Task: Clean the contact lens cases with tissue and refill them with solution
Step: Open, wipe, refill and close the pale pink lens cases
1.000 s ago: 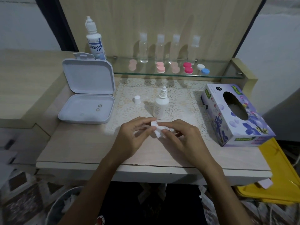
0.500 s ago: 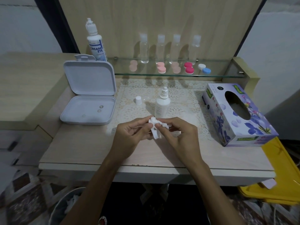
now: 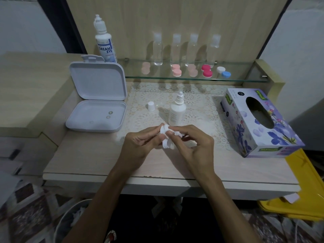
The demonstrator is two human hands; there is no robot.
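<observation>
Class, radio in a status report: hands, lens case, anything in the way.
Left hand grips white lens case. Right hand pinches tissue against it. Uncapped bottle stands just behind; nothing blocking.

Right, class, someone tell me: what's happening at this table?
A person is wiping a white lens case with tissue, over the table. The left hand holds the case; the right hand pinches the tissue against it. An uncapped solution bottle stands behind the hands, its cap beside it. More cases wait on the glass shelf.
</observation>
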